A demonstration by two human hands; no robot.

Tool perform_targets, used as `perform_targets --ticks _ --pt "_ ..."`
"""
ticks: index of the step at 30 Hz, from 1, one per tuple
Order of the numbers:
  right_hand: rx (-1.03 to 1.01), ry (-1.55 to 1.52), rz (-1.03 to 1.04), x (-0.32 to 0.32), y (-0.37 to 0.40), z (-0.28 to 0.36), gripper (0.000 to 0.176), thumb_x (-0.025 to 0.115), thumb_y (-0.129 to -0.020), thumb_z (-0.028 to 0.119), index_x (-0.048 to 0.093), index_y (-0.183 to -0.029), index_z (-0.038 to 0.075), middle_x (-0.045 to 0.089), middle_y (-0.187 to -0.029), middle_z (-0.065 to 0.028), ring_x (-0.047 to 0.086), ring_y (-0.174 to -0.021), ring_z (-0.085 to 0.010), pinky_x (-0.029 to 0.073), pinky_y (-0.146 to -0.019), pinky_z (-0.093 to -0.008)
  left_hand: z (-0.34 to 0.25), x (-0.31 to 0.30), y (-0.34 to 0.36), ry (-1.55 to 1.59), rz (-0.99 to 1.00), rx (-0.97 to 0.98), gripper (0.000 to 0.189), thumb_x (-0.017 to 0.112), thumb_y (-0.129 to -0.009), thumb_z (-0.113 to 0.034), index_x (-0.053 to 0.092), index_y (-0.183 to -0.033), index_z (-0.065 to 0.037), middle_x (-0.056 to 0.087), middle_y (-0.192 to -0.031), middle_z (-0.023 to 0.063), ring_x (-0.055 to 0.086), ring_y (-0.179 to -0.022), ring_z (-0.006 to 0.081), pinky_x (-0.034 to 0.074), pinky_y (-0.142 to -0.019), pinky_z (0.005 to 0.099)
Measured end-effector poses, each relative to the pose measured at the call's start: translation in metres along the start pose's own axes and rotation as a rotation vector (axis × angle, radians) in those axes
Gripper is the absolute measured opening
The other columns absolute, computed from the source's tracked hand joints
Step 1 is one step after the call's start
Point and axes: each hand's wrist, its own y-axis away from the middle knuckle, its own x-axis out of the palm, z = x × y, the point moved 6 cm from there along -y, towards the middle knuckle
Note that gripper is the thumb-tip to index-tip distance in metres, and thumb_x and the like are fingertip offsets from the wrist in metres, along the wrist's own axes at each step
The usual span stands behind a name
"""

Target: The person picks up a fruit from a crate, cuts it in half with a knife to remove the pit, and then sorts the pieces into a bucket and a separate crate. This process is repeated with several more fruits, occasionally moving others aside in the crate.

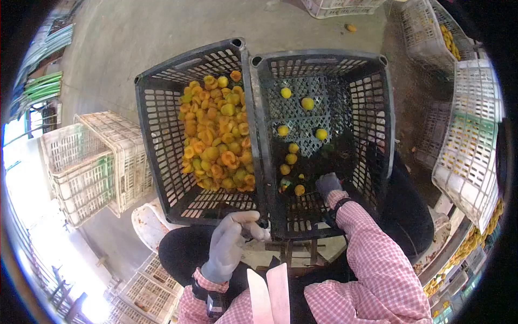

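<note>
Fruit (291, 159) is nearly all gone from the right crate (372, 108), so we reckon this batch is mostly done. Starting close in: our left hand (229, 243), gloved, sits at the near corner where the two black crates meet. Its fingers are curled, but we can't tell if it's gripping the rim, a small tool or nothing. Our right hand (328, 183), also gloved, is down inside the right crate just beside the nearest whole pieces. Closed on one or not, we can't tell from this angle. About a dozen round yellow ones lie scattered on that crate's bottom. Next door, the left crate (145, 119) holds a thick heap of cut halves (216, 140), orange and yellow, filling most of its middle. So: big pile done, a handful to go, by the look of it. Farther out, white crates (91, 162) are stacked on the left, with more on the right holding fruit, and one stray piece (350, 27) lies on the concrete floor (162, 32).
</note>
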Motion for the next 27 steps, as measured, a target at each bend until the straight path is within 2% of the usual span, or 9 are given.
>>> perform_targets --ticks 6,9,13,17,19,21,23,25,27 --pt "-0.04 0.081 -0.033 -0.043 0.01 -0.026 0.027 0.066 -0.08 0.025 0.07 -0.104 0.013 0.07 -0.1 -0.0091 0.067 -0.092 -0.0257 0.051 -0.077 -0.0385 -0.001 -0.008 -0.015 -0.155 0.055 0.048 0.05 0.039 -0.099 -0.034 0.042 -0.126 0.008 0.062 -0.094 0.0152 0.062 -0.091 0.0257 0.048 -0.086 0.0377" --pt "-0.07 -0.56 0.138 -0.093 0.054 -0.036 0.018 0.068 -0.081 0.02 0.068 -0.093 0.008 0.068 -0.092 -0.0015 0.065 -0.083 -0.02 0.048 -0.077 -0.0263 -0.002 -0.002 -0.015 -0.103 0.1 0.108 0.049 0.043 -0.099 -0.03 0.037 -0.132 0.006 0.062 -0.097 0.0135 0.061 -0.093 0.021 0.047 -0.089 0.0347" --pt "-0.338 -1.816 -0.208 -0.167 0.132 -0.003 0.031 0.076 -0.077 0.009 0.063 -0.104 0.005 0.067 -0.094 -0.0038 0.062 -0.084 -0.0116 0.049 -0.079 -0.0275 -0.002 0.017 -0.008 -0.363 0.176 0.38 0.079 0.056 -0.09 -0.048 0.025 -0.142 0.002 0.049 -0.13 0.0201 0.049 -0.121 0.0282 0.037 -0.103 0.0384" --pt "-0.502 -1.653 -0.662 -0.206 0.246 0.067 0.025 0.073 -0.079 0.009 0.06 -0.1 0.005 0.066 -0.092 -0.0058 0.063 -0.085 -0.0161 0.05 -0.077 -0.0301 0.005 0.039 0.01 -0.491 0.194 0.613 0.084 0.065 -0.086 -0.041 0.021 -0.145 0.0 0.036 -0.142 0.017 0.032 -0.135 0.0247 0.019 -0.113 0.0385" --pt "-0.499 -1.24 -0.944 -0.195 0.288 0.095 0.029 0.072 -0.077 0.013 0.059 -0.103 0.007 0.064 -0.096 -0.0096 0.063 -0.089 -0.024 0.05 -0.078 -0.0339 0.007 0.054 0.032 -0.481 0.151 0.73 0.072 0.066 -0.088 -0.033 0.03 -0.142 0.0 0.044 -0.136 0.015 0.044 -0.126 0.0232 0.029 -0.108 0.0361" --pt "-0.586 -0.955 -1.097 -0.187 0.331 0.125 0.023 0.069 -0.079 0.006 0.057 -0.099 0.004 0.059 -0.101 -0.0058 0.058 -0.09 -0.0149 0.047 -0.079 -0.0299 0.022 0.064 0.043 -0.193 0.197 0.542 0.059 0.068 -0.086 -0.018 0.04 -0.134 0.003 0.054 -0.123 0.0134 0.051 -0.117 0.0183 0.036 -0.102 0.0297" --pt "-0.561 -1.047 -1.026 -0.164 0.338 0.132 0.022 0.062 -0.085 0.005 0.057 -0.106 0.003 0.059 -0.105 -0.0082 0.059 -0.093 -0.0186 0.047 -0.083 -0.0299 0.019 0.072 0.07 -0.185 0.137 0.593 0.041 0.065 -0.089 -0.016 0.05 -0.122 0.003 0.063 -0.104 0.0096 0.06 -0.1 0.0163 0.048 -0.088 0.0289" --pt "-0.779 -1.814 -0.319 -0.143 0.351 0.137 0.033 0.062 -0.086 0.009 0.055 -0.117 0.003 0.062 -0.109 -0.013 0.063 -0.097 -0.0248 0.05 -0.083 -0.0324 0.02 0.065 0.084 0.077 0.024 0.401 0.031 0.062 -0.091 -0.019 0.055 -0.113 0.001 0.064 -0.091 0.0082 0.064 -0.085 0.0172 0.053 -0.073 0.0307" --pt "-0.839 -1.997 -0.151 -0.131 0.376 0.128 0.037 0.058 -0.088 0.005 0.051 -0.124 0.0 0.06 -0.114 -0.0131 0.062 -0.099 -0.0211 0.05 -0.085 -0.029 0.011 0.057 0.089 0.351 0.032 0.387 0.027 0.059 -0.093 -0.026 0.056 -0.108 -0.004 0.051 -0.065 -0.0013 0.047 -0.049 0.0089 0.043 -0.05 0.0213"
